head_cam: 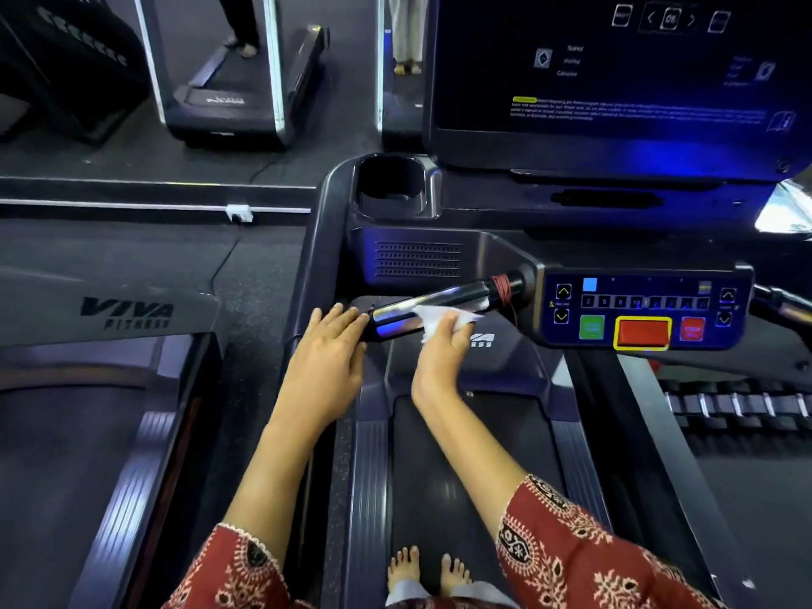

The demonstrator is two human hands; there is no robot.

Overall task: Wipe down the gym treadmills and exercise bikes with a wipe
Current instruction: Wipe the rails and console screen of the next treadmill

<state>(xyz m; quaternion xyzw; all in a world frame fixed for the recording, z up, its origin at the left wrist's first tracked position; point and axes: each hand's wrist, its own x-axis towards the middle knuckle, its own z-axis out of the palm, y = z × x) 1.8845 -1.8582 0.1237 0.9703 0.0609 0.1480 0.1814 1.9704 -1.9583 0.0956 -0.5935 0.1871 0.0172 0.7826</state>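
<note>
Far left of the handlebar (397,318), "VIVA FITNESS" is read on the motor cover of a neighbouring treadmill (127,312). The left hand (329,358) is laid at the handlebar's left end, fingers straight and held close together, fingertips touching the black end cap. The handlebar is seen as a shiny chrome tube; its long axis is tilted from lower left to upper right, and its right end is joined to the control panel (646,309). The wipe (444,320) is found on the handlebar's middle, white, thin and crumpled, a loose corner pointed right along the tube. It is gripped by the right hand (441,353), whose fingers are curled round it and pressed to the tube's near side. Just below the handlebar, right of that hand, only "VA" and "SS" are left showing on the cover of the treadmill (430,476) being stood on. A red cord (503,287) is wound round the handlebar's right end. On the panel, "INCLINE" is printed between two arrows and keys are numbered "2", "5", "8" and "10". Above the handlebar, "OK" is shown on the console screen (637,72); the fine print there is too blurred to be read.
</note>
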